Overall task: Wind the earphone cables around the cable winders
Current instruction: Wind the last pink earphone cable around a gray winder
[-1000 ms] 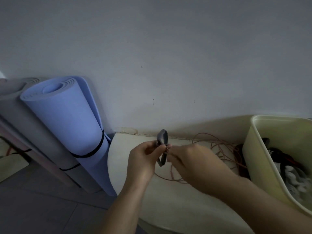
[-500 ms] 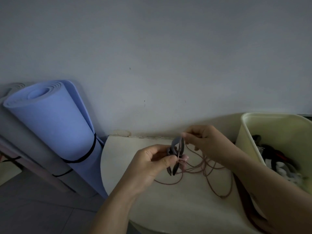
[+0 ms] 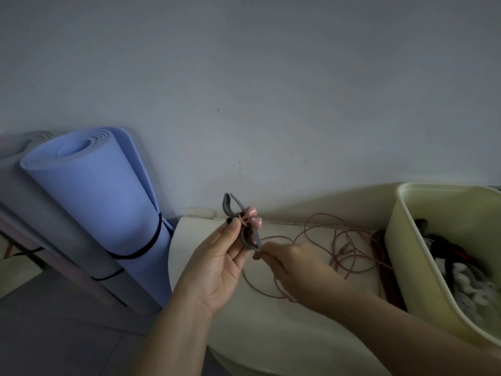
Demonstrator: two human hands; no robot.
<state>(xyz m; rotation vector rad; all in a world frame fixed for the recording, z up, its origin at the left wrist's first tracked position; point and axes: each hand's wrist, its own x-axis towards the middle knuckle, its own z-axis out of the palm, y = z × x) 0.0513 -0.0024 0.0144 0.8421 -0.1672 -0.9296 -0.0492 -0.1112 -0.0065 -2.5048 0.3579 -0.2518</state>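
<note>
Above the cream worktop (image 3: 271, 335), the left hand (image 3: 217, 270) pinches a grey cable winder (image 3: 244, 226) bearing pink earbuds (image 3: 253, 217); the right hand (image 3: 295, 267) grips the pink earphone cable (image 3: 339, 240).

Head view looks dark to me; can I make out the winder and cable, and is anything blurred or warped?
Head view: dim, flat, bluish light with no glare; the grey cable winder and pink earbuds read clearly; the thin earphone cable is faint but traceable on the table; the basket contents at the right edge smear; wide-angle bowing curves the table's back edge.
</note>
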